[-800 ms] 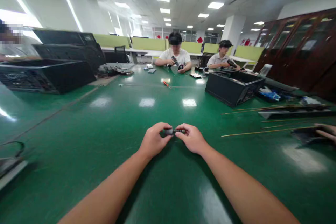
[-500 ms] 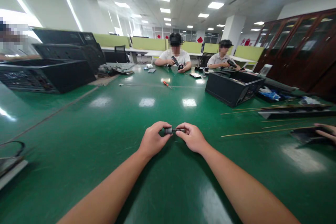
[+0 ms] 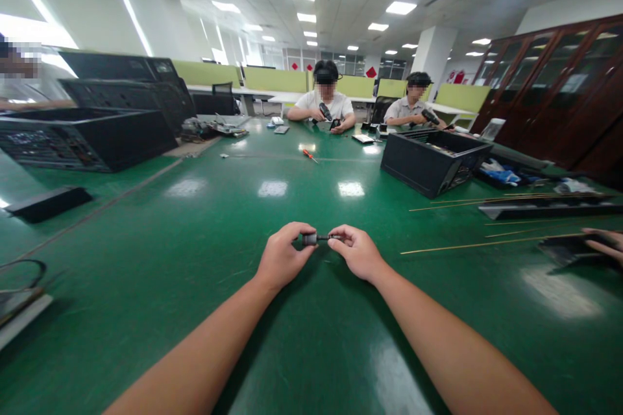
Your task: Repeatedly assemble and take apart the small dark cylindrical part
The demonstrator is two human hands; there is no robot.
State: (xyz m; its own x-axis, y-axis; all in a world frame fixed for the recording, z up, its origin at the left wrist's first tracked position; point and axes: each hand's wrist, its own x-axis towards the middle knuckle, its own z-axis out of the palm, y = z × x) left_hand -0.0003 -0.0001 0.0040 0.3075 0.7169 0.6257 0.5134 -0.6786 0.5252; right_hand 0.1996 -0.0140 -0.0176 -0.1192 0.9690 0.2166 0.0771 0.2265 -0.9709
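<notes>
Over the green table (image 3: 272,363), both hands meet at a small dark cylinder with a thin shaft (image 3: 310,240), whose exact kind I cannot make out. My left hand (image 3: 283,256) pinches the thick cylinder end between thumb and fingers. On the other side, my right hand (image 3: 357,251) has its fingertips closed on the far end of the shaft, which they partly cover. The piece lies roughly level, and a short stretch of bare shaft shows between the hands.
An orange screwdriver (image 3: 309,155) lies ahead. Black computer cases stand at the left (image 3: 87,142) and right (image 3: 428,162). Thin brass-coloured rods (image 3: 448,248) lie right, near another person's hand (image 3: 606,243). A black part (image 3: 48,203) rests at left. Two people work opposite.
My right hand has shifted slightly right, and more of the shaft shows between my hands. A black part now lies on the table at left. One rod's tip has moved left.
</notes>
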